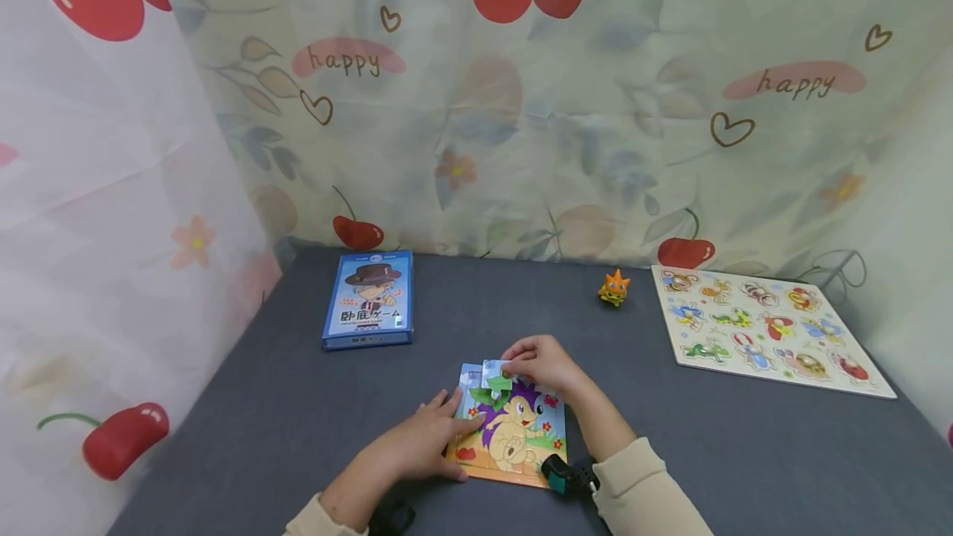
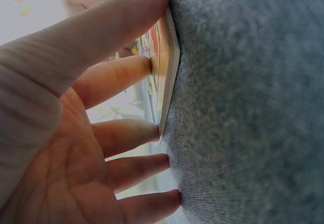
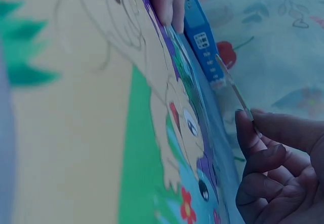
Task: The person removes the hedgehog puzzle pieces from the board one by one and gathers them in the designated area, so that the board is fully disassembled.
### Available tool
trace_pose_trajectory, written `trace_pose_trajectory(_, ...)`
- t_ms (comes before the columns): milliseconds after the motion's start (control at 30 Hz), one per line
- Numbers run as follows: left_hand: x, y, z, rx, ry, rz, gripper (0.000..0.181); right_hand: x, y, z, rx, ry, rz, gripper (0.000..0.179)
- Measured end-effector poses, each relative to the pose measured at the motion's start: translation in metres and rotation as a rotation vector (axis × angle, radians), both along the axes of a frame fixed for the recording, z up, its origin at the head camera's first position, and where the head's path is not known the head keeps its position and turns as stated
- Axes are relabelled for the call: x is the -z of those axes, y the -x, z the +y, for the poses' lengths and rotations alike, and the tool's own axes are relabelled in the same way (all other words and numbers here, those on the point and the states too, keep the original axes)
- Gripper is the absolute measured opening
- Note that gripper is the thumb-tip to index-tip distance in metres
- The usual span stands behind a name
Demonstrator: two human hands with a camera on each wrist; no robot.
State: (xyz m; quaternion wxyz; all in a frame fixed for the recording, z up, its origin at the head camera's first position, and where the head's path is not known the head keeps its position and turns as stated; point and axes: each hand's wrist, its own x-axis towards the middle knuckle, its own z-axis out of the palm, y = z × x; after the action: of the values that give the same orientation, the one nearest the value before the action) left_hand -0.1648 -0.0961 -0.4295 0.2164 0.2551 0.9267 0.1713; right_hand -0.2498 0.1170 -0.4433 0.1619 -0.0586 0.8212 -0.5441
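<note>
A jigsaw puzzle (image 1: 514, 441) with a purple hedgehog lies flat near the table's front. My right hand (image 1: 547, 364) pinches a puzzle piece (image 1: 491, 370) between thumb and index finger at the puzzle's upper edge. In the right wrist view this thin piece (image 3: 234, 87) is seen edge-on, raised off the puzzle. On the puzzle's left side rests my left hand (image 1: 426, 441), its fingers spread. The left wrist view shows the thumb at the board's edge (image 2: 172, 57) and the index fingertip on its face, while the lower fingers touch the table.
A blue game box (image 1: 368, 300) lies at the back left of the dark table (image 1: 260, 437). A small orange spiky figure (image 1: 614, 288) stands at the back, right of centre. At the right lies a white board of insect pictures (image 1: 767, 329). A patterned curtain (image 1: 551, 172) hangs behind.
</note>
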Motion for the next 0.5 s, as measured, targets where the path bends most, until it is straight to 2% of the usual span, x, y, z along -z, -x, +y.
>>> trace_pose_trajectory(167,0.000,0.000,0.000,-0.015,0.010,-0.017,0.065,-0.002,0.002,0.011,0.079,-0.032,-0.011,0.012)
trace_pose_trajectory(500,0.000,0.000,0.001,-0.015,0.019,-0.020,0.066,-0.003,0.004,0.038,0.146,-0.062,-0.022,0.016)
